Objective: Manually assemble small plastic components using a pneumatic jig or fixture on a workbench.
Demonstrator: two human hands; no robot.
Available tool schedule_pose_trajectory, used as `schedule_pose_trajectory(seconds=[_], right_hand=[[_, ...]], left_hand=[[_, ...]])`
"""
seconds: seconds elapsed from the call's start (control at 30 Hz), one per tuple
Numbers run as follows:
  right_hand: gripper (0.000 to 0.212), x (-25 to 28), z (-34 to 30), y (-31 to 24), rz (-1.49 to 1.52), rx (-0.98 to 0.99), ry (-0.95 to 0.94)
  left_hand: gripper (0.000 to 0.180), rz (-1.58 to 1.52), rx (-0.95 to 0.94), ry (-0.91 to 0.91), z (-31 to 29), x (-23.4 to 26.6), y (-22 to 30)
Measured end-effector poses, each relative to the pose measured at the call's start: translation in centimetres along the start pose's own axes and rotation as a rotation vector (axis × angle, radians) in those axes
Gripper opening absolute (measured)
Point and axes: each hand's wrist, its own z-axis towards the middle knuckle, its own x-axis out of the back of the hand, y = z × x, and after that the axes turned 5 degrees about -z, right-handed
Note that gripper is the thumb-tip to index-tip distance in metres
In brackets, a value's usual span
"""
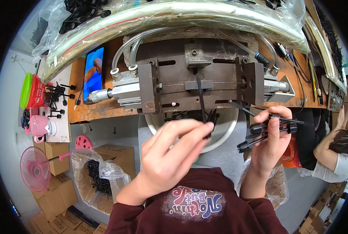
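My left hand [168, 154] is closed on the near end of a thin black rod [201, 99], whose far end reaches into the middle of a brown metal fixture [174, 54], by a small clamp block [199, 84]. To the right, my right hand [273, 142] is wrapped round several black rods with knobbed ends [256, 136], which point in different directions. Below the fixture, a white round basket [230, 130] sits at my lap with more black rods in it, partly covered by my left hand.
Air cylinders [127, 91] with clear hoses [121, 46] flank the fixture on the orange bench. A phone with a lit screen [93, 74] leans at the left, near loose black parts [55, 95]. A pink fan [35, 169] and cartons stand lower left. Another person [334, 156] sits at the right.
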Motion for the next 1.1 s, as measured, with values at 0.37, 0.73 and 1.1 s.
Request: schedule_pose_trajectory(seconds=[0.37, 0.73, 1.1], right_hand=[[0.040, 0.8, -0.6, -1.0, 0.108, -0.370, -0.291], [0.037, 0.8, -0.6, -1.0, 0.041, -0.519, -0.435], [0.024, 0.1, -0.4, -1.0, 0.039, -0.602, -0.434]], left_hand=[[0.024, 0.395, -0.100, -0.128, 1.5, -1.3, -2.2], [0.025, 0.387, -0.074, -0.102, 1.6, -1.4, -2.4], [0.018, 0.288, -0.089, -0.080, 1.3, -1.6, -3.1]])
